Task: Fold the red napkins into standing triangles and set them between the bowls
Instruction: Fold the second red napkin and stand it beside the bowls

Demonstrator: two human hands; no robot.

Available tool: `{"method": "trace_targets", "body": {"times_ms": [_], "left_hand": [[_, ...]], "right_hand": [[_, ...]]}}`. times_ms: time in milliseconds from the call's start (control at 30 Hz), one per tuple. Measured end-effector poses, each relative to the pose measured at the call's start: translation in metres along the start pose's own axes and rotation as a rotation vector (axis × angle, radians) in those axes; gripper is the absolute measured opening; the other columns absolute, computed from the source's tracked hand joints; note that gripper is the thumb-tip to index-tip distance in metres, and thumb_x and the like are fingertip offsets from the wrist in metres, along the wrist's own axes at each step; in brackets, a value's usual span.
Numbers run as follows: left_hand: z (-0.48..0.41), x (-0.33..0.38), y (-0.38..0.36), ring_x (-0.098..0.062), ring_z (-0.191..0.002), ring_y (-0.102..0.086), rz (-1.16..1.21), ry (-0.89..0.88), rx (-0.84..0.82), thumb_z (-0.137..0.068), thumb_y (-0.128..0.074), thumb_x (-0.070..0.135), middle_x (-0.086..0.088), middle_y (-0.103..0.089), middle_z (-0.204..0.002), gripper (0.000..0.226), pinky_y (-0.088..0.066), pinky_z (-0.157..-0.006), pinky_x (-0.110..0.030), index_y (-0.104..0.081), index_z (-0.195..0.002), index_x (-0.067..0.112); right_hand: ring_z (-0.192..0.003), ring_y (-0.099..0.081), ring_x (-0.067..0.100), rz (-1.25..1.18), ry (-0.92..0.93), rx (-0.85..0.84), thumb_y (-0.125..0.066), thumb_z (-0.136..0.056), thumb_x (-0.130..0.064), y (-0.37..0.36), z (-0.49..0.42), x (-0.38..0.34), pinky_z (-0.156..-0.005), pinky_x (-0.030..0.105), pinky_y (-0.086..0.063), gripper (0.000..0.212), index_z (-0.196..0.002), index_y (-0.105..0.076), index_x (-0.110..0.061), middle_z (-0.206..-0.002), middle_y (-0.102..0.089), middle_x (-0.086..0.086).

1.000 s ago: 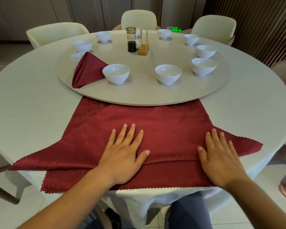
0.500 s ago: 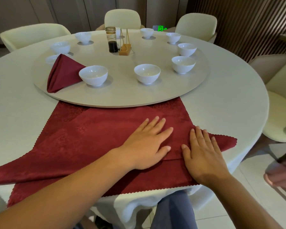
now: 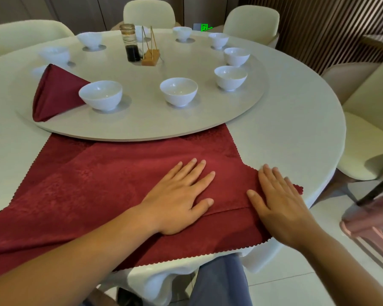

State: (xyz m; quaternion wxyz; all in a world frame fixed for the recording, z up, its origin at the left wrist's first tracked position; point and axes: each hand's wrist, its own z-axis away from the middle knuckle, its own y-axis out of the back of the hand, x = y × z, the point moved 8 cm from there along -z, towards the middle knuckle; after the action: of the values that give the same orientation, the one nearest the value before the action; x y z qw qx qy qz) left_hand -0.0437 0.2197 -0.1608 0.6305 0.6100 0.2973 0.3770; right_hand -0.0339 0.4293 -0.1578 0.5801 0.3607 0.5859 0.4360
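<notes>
A large red napkin (image 3: 102, 184) lies spread flat on the near edge of the round table, partly folded over itself, its far edge tucked under the turntable. My left hand (image 3: 181, 199) presses flat on the napkin's right half, fingers straight and spread. My right hand (image 3: 279, 202) lies flat on its right corner, close beside the left. A folded red napkin (image 3: 53, 96) stands as a triangle on the turntable, left of the nearest white bowl (image 3: 101, 94). More white bowls (image 3: 178, 90) ring the turntable.
The grey turntable (image 3: 142, 122) carries a dark sauce bottle (image 3: 129, 43) and a toothpick holder (image 3: 150, 58) at its centre. Cream chairs (image 3: 367, 138) surround the white-clothed table (image 3: 296, 129). A pink stool (image 3: 372, 219) stands at the right.
My left hand slid rightward across the napkin towards my right hand. The view swung right, and my right hand now sits on the napkin's right corner.
</notes>
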Motion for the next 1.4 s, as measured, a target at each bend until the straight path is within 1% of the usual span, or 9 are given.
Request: {"method": "trace_targets", "body": {"times_ms": [167, 233, 433, 633, 800, 967, 1167, 1333, 1400], "left_hand": [[0.000, 0.001, 0.002, -0.007, -0.149, 0.032, 0.046, -0.005, -0.029, -0.091, -0.011, 0.083, 0.006, 0.025, -0.167, 0.085, 0.011, -0.126, -0.040, 0.007, -0.161, 0.039], [0.000, 0.001, 0.002, -0.007, -0.149, 0.033, 0.085, -0.016, -0.049, -0.088, -0.019, 0.087, 0.006, 0.025, -0.167, 0.089, 0.012, -0.126, -0.040, 0.005, -0.161, 0.042], [0.004, 0.014, 0.010, -0.002, -0.152, 0.020, 0.175, -0.144, -0.008, -0.096, -0.033, 0.072, 0.014, 0.002, -0.170, 0.065, 0.011, -0.126, -0.044, -0.027, -0.156, 0.048], [0.011, 0.021, 0.016, -0.004, -0.155, -0.005, 0.223, -0.183, 0.079, -0.099, -0.023, 0.061, 0.015, -0.028, -0.164, 0.057, 0.000, -0.127, -0.044, -0.049, -0.147, 0.041], [0.014, 0.020, 0.017, -0.005, -0.154, -0.015, 0.257, -0.182, 0.131, -0.102, -0.027, 0.056, 0.013, -0.036, -0.160, 0.051, -0.006, -0.128, -0.045, -0.056, -0.142, 0.040], [0.017, 0.024, 0.016, -0.003, -0.155, -0.012, 0.219, -0.207, 0.119, -0.103, -0.028, 0.057, 0.014, -0.033, -0.162, 0.051, -0.006, -0.128, -0.041, -0.053, -0.144, 0.041], [0.014, 0.019, 0.015, -0.001, -0.153, 0.015, 0.209, -0.056, -0.002, -0.097, -0.017, 0.072, 0.011, 0.000, -0.170, 0.071, 0.009, -0.126, -0.035, -0.021, -0.160, 0.039], [0.012, 0.021, 0.003, -0.008, -0.150, 0.031, 0.093, 0.032, -0.059, -0.102, -0.009, 0.063, 0.007, 0.021, -0.168, 0.068, 0.017, -0.124, -0.039, 0.005, -0.162, 0.035], [0.013, 0.021, 0.000, -0.010, -0.149, 0.033, 0.045, 0.026, -0.049, -0.104, -0.012, 0.061, 0.005, 0.025, -0.167, 0.067, 0.018, -0.124, -0.040, 0.009, -0.161, 0.034]], "right_hand": [[-0.145, -0.026, -0.002, -0.290, 0.167, 0.037, -0.052, -0.084, -0.064, 0.032, 0.003, 0.016, -0.122, 0.027, -0.019, 0.066, -0.145, -0.048, -0.037, -0.152, -0.042, -0.017], [-0.130, -0.041, -0.008, -0.236, 0.216, 0.065, -0.061, -0.078, -0.062, 0.045, 0.002, 0.024, -0.109, 0.011, -0.030, 0.053, -0.126, -0.065, -0.040, -0.137, -0.055, -0.020], [-0.120, -0.041, -0.010, -0.074, 0.274, 0.042, -0.070, -0.090, -0.030, 0.053, -0.004, 0.043, -0.093, 0.003, -0.030, 0.023, -0.106, -0.073, -0.047, -0.128, -0.054, -0.033], [-0.110, -0.050, -0.002, -0.034, 0.369, 0.122, -0.056, -0.086, -0.047, 0.053, 0.003, 0.040, -0.092, 0.022, -0.042, 0.033, -0.106, -0.078, -0.033, -0.121, -0.063, -0.023], [-0.104, -0.056, 0.002, -0.059, 0.426, 0.198, -0.053, -0.095, -0.043, 0.052, 0.010, 0.033, -0.092, 0.009, -0.039, 0.031, -0.098, -0.079, -0.026, -0.113, -0.067, -0.020], [-0.105, -0.060, 0.005, -0.157, 0.350, 0.293, -0.071, -0.090, -0.025, 0.058, 0.011, 0.039, -0.089, 0.014, -0.045, 0.005, -0.088, -0.075, -0.026, -0.105, -0.069, -0.018], [-0.106, -0.062, 0.007, -0.297, 0.262, 0.261, -0.081, -0.079, -0.007, 0.057, 0.011, 0.044, -0.085, 0.014, -0.049, 0.033, -0.085, -0.070, -0.037, -0.104, -0.069, -0.022], [-0.120, -0.051, 0.001, -0.246, 0.241, 0.260, -0.070, -0.083, -0.029, 0.059, 0.020, 0.024, -0.099, 0.030, -0.048, 0.005, -0.088, -0.070, -0.031, -0.116, -0.064, -0.014], [-0.131, -0.048, 0.013, -0.175, 0.327, 0.340, -0.056, -0.089, -0.037, 0.056, 0.032, -0.002, -0.106, 0.039, -0.043, 0.019, -0.089, -0.071, -0.026, -0.124, -0.064, -0.004]]}}
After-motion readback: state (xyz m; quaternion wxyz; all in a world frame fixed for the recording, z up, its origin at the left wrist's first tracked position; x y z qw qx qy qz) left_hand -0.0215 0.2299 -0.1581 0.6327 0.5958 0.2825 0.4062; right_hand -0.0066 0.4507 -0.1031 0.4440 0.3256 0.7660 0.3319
